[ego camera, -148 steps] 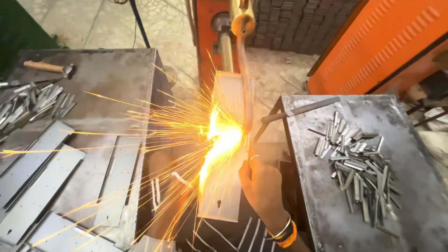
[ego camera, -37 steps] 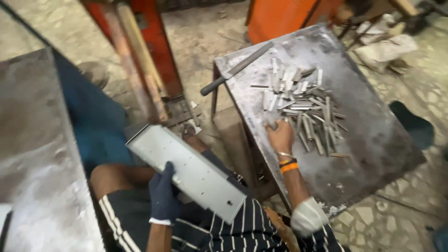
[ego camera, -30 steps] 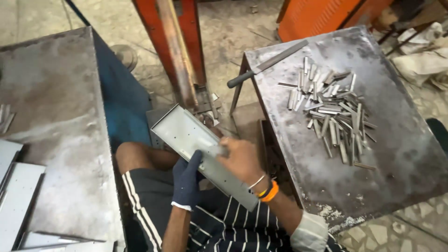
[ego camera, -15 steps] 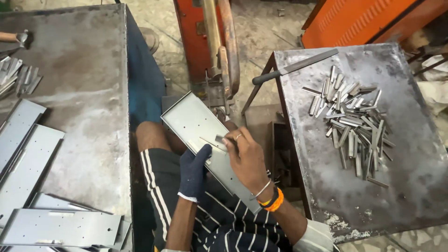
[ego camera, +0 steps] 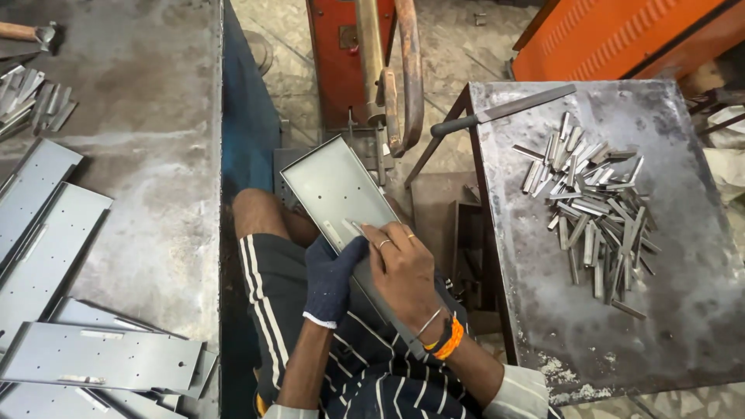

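A long grey sheet-metal panel (ego camera: 334, 182) with folded edges lies slanted across my lap, its far end near the red machine's arms. My left hand (ego camera: 332, 279), in a dark blue glove, grips the panel's near edge from the left. My bare right hand (ego camera: 403, 268), with a ring and an orange bangle, rests on the panel. Its fingertips press a small metal strip (ego camera: 355, 227) flat against the panel's inner face.
A pile of several short metal strips (ego camera: 594, 202) and a long file (ego camera: 504, 112) lie on the steel table (ego camera: 683, 310) to my right. The left table (ego camera: 147, 155) holds stacked panels (ego camera: 54, 256), more strips and a hammer (ego camera: 27, 31). An orange cabinet (ego camera: 621, 31) stands behind.
My right hand left the strip pile and came onto the panel with one strip. The panel moved from my left side to the middle of my lap, under both hands.
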